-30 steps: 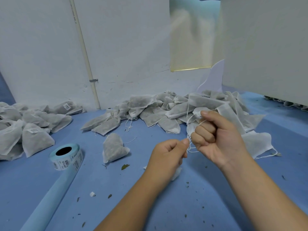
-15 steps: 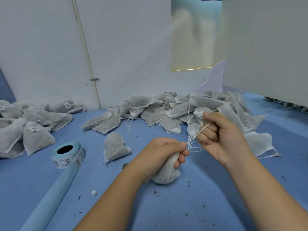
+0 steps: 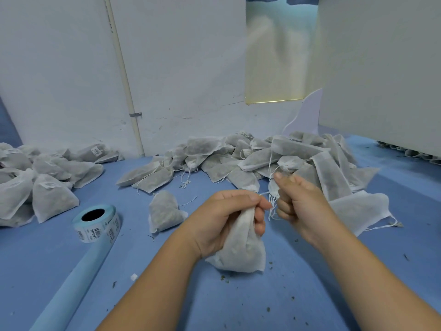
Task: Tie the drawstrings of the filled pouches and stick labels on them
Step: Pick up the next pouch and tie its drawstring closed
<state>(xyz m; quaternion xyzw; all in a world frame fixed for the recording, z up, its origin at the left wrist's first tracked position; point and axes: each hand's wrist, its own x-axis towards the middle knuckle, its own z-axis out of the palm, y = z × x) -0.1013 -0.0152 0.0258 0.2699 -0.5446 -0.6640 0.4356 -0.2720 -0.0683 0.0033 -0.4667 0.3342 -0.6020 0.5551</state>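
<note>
My left hand (image 3: 229,218) grips the gathered neck of a filled white pouch (image 3: 241,252), whose bottom rests on the blue surface. My right hand (image 3: 300,201) is closed on the pouch's white drawstring (image 3: 270,199), which runs taut and looped between the two hands. A roll of barcode labels (image 3: 96,222) lies to the left with its blue backing strip trailing toward me. One tied pouch (image 3: 164,210) lies alone just behind my left hand.
A heap of untied filled pouches (image 3: 274,161) lies against the white wall behind my hands. A pile of labelled pouches (image 3: 45,177) sits at the far left. Bits of dried leaf litter the blue surface (image 3: 262,306). A white panel (image 3: 381,68) stands at right.
My left hand has slid down onto the pouch's neck and the pouch has come into full view, resting lower. My right hand moved closer to the left, keeping the drawstring.
</note>
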